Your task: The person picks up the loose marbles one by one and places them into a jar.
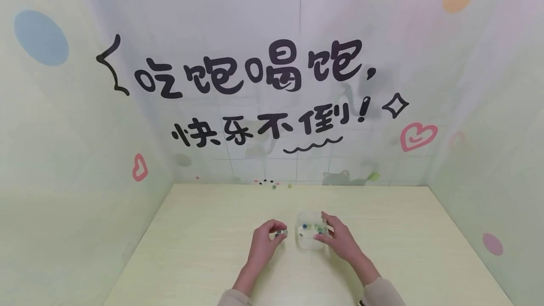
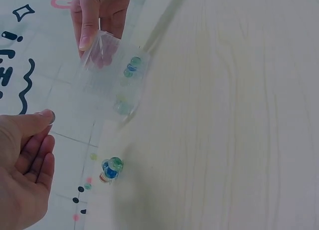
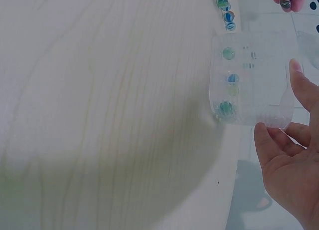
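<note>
Right, the left hand (image 1: 263, 241) has thumb and fingertip closed in a narrow pinch, one glassy marble (image 2: 52, 117) caught at the very tips, its other fingers loosely curled. A snug, centred squeeze suits that; off-centre, smooth glass would likely squirt away.

Across to the right hand (image 1: 341, 241), curved round the right side of a clear container (image 1: 308, 243), thumb nearer the body, fingers on the far side. A light, level hold looks best: the plastic seems thin and could flex.

Inside, several marbles (image 3: 229, 53) lie apart, liable to roll if jolted.

And outside, near the left hand, a cluster of loose marbles (image 2: 113, 166) sits on the bench (image 1: 191, 254); knuckles should pass above, or they may scatter. Behind everything, the lettered backdrop (image 1: 246, 22).
</note>
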### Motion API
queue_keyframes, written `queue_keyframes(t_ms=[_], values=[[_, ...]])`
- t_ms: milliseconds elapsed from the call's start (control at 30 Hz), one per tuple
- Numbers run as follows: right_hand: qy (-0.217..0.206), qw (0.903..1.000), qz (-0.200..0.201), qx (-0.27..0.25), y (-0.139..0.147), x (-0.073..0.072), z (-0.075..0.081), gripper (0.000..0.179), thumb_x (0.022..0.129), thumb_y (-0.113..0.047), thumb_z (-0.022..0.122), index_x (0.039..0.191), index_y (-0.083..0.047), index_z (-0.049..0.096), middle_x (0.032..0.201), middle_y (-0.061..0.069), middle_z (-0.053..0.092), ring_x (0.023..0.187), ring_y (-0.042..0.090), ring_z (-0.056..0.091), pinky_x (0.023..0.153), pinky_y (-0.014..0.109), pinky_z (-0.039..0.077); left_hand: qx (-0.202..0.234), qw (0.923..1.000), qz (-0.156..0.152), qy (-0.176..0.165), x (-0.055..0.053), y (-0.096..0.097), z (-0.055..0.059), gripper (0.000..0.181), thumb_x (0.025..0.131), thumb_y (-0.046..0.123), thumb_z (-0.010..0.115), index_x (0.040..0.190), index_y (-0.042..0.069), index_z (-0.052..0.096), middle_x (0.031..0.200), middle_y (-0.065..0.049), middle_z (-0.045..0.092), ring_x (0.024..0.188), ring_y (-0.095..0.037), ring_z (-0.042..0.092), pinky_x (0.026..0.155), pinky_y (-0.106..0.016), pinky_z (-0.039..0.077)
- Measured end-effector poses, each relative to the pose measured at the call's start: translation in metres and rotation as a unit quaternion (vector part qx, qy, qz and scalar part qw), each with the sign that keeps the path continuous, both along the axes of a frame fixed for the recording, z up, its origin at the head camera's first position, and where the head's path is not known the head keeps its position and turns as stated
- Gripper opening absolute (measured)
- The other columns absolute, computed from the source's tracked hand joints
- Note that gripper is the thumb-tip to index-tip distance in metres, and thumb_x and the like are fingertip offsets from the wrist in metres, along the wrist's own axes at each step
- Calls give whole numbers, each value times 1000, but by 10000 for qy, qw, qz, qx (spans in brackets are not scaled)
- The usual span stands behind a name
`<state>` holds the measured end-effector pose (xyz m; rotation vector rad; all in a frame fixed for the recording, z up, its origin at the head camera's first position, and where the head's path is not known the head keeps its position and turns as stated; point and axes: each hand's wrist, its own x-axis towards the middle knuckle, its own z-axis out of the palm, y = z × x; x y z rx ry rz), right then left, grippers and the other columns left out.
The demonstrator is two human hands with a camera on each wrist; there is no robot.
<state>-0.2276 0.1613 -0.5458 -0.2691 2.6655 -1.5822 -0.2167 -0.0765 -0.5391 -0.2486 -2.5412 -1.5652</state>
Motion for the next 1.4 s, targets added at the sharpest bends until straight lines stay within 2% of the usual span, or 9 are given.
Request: queue_keyframes(t_ms=[267, 1233, 1400], values=[[9, 10000, -17, 39, 0, 0, -1, 74, 87, -16, 76, 147, 7, 39, 147, 25, 47, 138, 45, 43, 109, 53, 46, 210, 9997, -88, -40, -1, 7, 5, 14, 87, 7, 74, 99, 11, 71, 100, -4, 74, 101, -29, 68, 93, -49, 56], [-25, 10000, -43, 50, 0, -1, -2, 71, 89, -14, 74, 147, 7, 39, 148, 25, 47, 138, 44, 44, 108, 52, 46, 36, 9996, -260, 68, -5, 25, 10, 14, 86, 8, 75, 100, 12, 71, 99, -1, 74, 98, -19, 66, 95, -44, 56], [-28, 10000, -24, 6, 0, -1, -2, 71, 89, -13, 74, 147, 7, 38, 147, 26, 47, 138, 45, 43, 109, 52, 46, -15, 9994, -290, 201, -5, 27, 9, 15, 86, 5, 75, 99, 11, 71, 98, -2, 75, 97, -20, 67, 94, -43, 56]])
